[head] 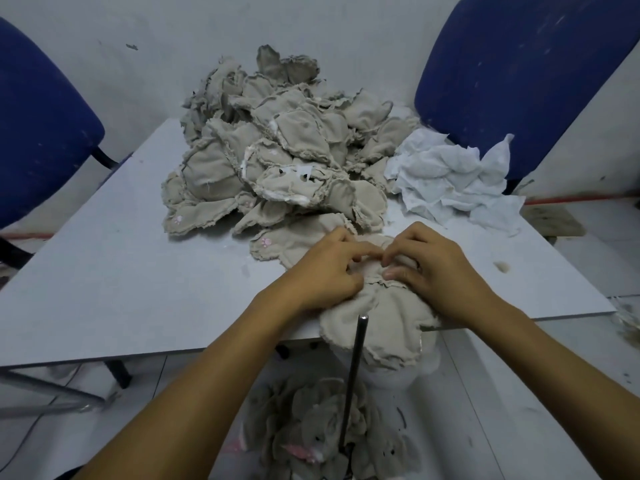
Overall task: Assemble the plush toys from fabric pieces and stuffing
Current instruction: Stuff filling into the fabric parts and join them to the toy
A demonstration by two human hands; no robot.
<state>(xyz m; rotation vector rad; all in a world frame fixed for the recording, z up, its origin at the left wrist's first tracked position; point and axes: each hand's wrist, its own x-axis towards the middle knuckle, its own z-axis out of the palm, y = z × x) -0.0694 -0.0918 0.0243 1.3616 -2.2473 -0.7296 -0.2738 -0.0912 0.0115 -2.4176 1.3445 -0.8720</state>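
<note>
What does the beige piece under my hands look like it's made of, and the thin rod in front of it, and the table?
Beige piece: soft woven or plush fabric, matte, with frayed raw edges; likely an unstuffed toy skin. Rod: probably metal, dark and smooth, with a bright glint at its tip. Table: a thin flat board, pale grey and matte; likely laminate, though that is unclear.

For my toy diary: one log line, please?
left hand: pinching beige plush skin | right hand: pinching it | pile: behind

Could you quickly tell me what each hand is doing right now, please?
Left hand: fingers curled, pinching the plush skin.
Right hand: fingers curled, pinching the same plush skin.
</note>
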